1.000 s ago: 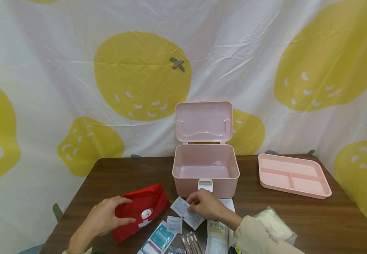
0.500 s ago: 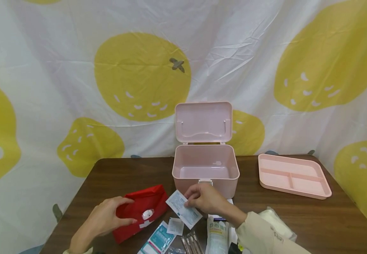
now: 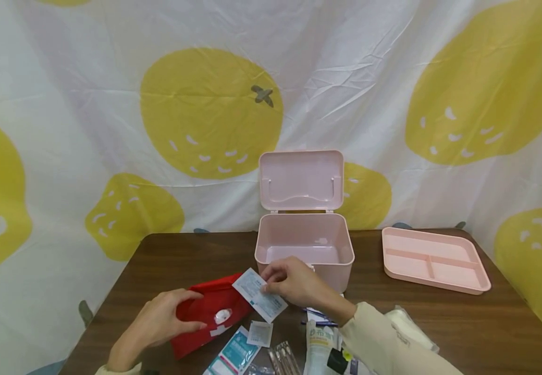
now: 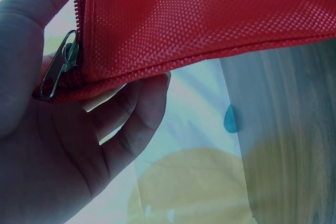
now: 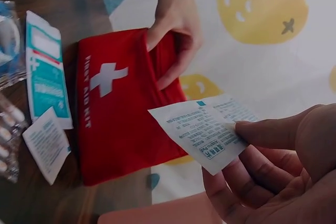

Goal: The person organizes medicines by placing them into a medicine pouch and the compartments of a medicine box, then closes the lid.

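My left hand [image 3: 158,320] holds the red first aid pouch [image 5: 118,135] at its mouth, fingers and thumb spread at the opening. In the left wrist view the pouch's corner and zip pull [image 4: 59,66] lie between thumb and fingers. My right hand [image 3: 294,284] pinches a white alcohol pad sachet [image 5: 202,129] by one end, between thumb and fingers. The sachet's far corner overlaps the right edge of the pouch in the head view. Below it, a smaller white sachet [image 3: 260,333] rests against a teal-and-white packet [image 3: 234,353] on the table.
Behind my right hand stands a pink box [image 3: 341,276] with its lid raised. A divided pink tray [image 3: 407,263] sits at the back right. Near the front lie cotton swabs [image 3: 284,359], a gauze bandage roll [image 3: 319,349] and a bagged white bundle [image 3: 411,328], the last partly behind my right sleeve.
My right hand has lifted the alcohol pad sachet and carried it leftward to the pouch. The left hand and pouch have shifted only slightly to the right.
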The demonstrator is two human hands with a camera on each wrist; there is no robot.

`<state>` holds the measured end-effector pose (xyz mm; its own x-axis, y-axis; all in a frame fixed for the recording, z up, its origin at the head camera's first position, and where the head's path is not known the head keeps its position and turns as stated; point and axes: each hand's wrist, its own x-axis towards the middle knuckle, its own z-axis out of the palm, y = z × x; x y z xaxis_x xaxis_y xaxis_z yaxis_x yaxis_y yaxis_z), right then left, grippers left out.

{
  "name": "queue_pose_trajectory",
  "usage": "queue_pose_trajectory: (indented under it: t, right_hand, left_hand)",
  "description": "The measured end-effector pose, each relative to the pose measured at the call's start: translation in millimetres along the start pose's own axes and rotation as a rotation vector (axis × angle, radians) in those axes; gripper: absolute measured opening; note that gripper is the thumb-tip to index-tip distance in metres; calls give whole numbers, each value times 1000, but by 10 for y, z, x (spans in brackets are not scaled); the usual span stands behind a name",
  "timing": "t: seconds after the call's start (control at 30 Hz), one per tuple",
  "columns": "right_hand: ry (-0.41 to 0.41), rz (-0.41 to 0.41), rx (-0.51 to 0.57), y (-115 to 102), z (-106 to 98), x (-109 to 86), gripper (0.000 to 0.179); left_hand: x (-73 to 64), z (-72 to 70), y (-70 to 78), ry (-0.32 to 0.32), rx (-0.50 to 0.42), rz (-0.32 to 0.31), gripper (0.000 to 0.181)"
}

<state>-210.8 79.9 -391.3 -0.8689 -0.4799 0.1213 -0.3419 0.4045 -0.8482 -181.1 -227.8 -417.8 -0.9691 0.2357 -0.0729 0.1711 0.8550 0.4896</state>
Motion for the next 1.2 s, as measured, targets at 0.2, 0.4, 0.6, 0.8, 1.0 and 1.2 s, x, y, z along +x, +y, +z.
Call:
queue_pose_trajectory:
  t: [0.2, 0.4, 0.6, 0.8, 1.0, 1.2]
  right_hand:
    - [-34, 1, 18, -130, 52, 90, 8]
    - [-42, -42, -5, -295, 113, 199, 11]
    - [-69, -82, -22, -391, 222, 317, 13]
    - [-106, -111, -49, -407, 368, 380, 15]
    - [-109, -193, -140, -350, 518, 383, 14]
    - [-82, -284, -264, -250, 631, 375, 16]
  left_hand:
    - [-5, -2, 16, -10, 0, -3, 60]
    - [11, -9, 29, -24, 0, -13, 61]
    - [20, -10, 20, -23, 1, 38, 61]
    - [21, -6, 0, -30, -41, 92, 62]
    - [28, -14, -4, -27, -32, 115, 54]
    - [38, -9, -9, -36, -11, 117, 56]
